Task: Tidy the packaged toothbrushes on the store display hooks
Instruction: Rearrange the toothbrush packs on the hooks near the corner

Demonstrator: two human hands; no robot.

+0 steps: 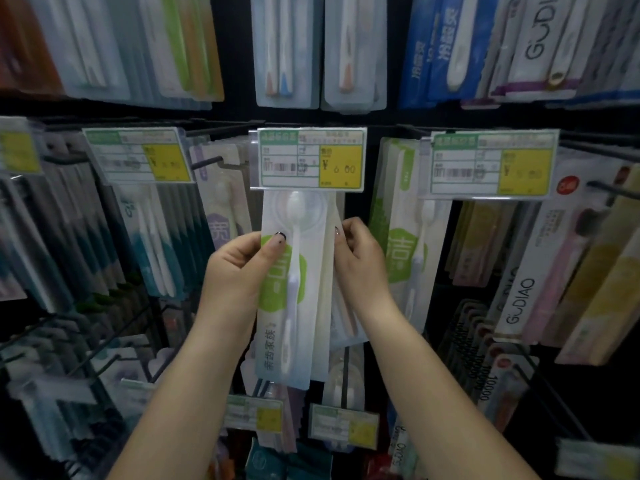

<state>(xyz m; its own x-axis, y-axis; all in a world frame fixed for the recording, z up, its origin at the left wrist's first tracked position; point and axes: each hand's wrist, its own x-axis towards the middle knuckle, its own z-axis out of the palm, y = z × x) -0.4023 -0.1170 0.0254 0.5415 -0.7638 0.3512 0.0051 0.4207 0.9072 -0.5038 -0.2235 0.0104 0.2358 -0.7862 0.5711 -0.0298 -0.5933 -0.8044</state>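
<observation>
A white and green toothbrush pack (pixel 294 323) hangs from the middle hook, below a price tag (pixel 308 159) marked 6.00. My left hand (pixel 242 265) grips its left edge, thumb across the front over the green patch. My right hand (pixel 360 258) pinches the right edge of the packs hanging behind it (pixel 327 289). The hook itself is hidden behind the tag.
Matching green packs (pixel 401 237) hang on the hook to the right. Teal and white packs (pixel 152 244) fill the hooks to the left, and GUDIAO boxes (pixel 519 289) hang far right. Black hook arms (pixel 207 162) stick out toward me. More packs hang above and below.
</observation>
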